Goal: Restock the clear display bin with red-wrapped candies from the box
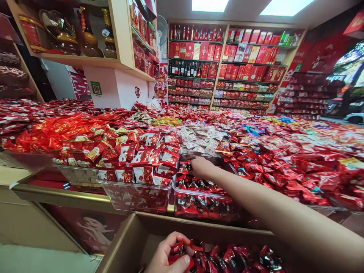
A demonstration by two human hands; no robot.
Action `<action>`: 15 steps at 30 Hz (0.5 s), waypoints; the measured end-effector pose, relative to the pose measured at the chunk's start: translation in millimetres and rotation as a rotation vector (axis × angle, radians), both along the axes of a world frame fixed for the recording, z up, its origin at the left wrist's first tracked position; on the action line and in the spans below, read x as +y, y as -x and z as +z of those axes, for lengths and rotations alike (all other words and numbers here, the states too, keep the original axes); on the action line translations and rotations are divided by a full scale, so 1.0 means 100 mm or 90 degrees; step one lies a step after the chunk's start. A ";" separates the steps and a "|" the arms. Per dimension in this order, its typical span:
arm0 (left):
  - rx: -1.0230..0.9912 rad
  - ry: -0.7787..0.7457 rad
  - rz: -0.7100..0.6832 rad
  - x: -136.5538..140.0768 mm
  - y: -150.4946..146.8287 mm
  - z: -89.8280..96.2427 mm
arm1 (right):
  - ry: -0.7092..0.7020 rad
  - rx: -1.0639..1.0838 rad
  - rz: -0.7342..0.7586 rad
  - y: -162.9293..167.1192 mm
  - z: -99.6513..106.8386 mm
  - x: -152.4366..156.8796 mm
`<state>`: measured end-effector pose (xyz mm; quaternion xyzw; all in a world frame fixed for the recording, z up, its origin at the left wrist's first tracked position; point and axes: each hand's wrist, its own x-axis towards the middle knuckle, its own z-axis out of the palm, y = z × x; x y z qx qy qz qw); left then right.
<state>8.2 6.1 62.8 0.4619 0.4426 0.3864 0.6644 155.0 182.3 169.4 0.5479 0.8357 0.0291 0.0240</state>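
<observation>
In the candy shop, our left hand (170, 256) grips red candies (182, 252) from the box (125, 242) (hold tight), while our right hand (200, 167) should drop its candy gently into the clear bin (199, 197).

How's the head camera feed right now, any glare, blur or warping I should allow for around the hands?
Head view: bright, even light from ceiling panels; glare on the shiny red candy wrappers and clear plastic bin. Wide-angle warping bends the wooden shelves at the edges. The right hand is sharp; the left hand, at the cardboard box, is slightly soft and cropped.
</observation>
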 end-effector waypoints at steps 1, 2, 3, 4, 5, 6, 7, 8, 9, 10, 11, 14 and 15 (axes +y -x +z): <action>0.000 0.007 -0.006 0.00 0.00 0.00 | -0.001 -0.001 0.001 0.00 -0.01 0.00; 0.002 0.014 -0.016 0.01 0.00 0.01 | -0.004 0.000 0.002 0.00 -0.01 0.00; 0.004 0.016 -0.028 0.01 0.01 0.01 | -0.007 0.002 0.002 0.00 0.01 0.00; 0.005 0.015 -0.040 0.02 0.02 0.00 | -0.010 0.005 0.002 0.00 0.03 0.00; 0.007 0.012 -0.051 0.03 0.02 0.00 | -0.016 0.009 0.001 -0.01 0.08 0.00; 0.009 0.007 -0.060 0.03 0.03 -0.01 | -0.026 0.013 0.000 -0.02 0.13 -0.01; 0.007 0.004 -0.062 0.04 0.03 -0.02 | -0.040 0.019 -0.001 -0.04 0.20 -0.04; -0.001 0.006 -0.059 0.04 0.03 -0.04 | -0.057 0.025 -0.002 -0.06 0.28 -0.10; -0.008 0.009 -0.055 0.04 0.03 -0.06 | -0.075 0.031 -0.005 -0.08 0.36 -0.18; -0.009 0.013 -0.046 0.04 0.02 -0.07 | -0.100 0.042 -0.003 -0.10 0.44 -0.31; -0.002 0.010 -0.035 0.04 0.02 -0.09 | -0.135 0.065 0.006 -0.12 0.51 -0.46; 0.025 -0.011 -0.026 0.04 0.00 -0.11 | -0.293 0.219 0.126 -0.13 0.58 -1.05; 0.016 -0.014 -0.027 0.05 0.00 -0.12 | -0.329 0.265 0.212 -0.13 0.54 -1.24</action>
